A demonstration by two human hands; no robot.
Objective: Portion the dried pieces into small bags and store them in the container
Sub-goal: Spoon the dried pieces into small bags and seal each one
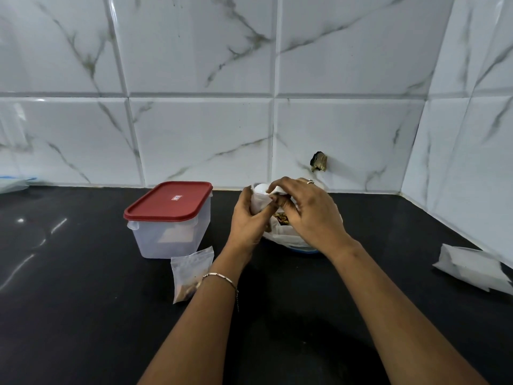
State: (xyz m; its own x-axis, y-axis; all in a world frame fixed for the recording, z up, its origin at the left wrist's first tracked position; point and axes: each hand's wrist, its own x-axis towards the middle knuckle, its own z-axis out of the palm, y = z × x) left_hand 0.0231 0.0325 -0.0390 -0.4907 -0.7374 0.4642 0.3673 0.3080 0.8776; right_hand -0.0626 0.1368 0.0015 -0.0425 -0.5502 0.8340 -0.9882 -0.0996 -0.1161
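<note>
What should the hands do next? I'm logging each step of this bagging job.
Probably tip the white spoon into the small bag. The left hand grips that bag, the right hand holds the spoon at its mouth, above the dried pieces; the container is lidded.

I see two bare forearms, no sleeves. Left wrist carries a thin silver link bracelet [220,277] with a short chain dangling. Right hand [311,212] wears a ring [310,181] on one finger.
</note>
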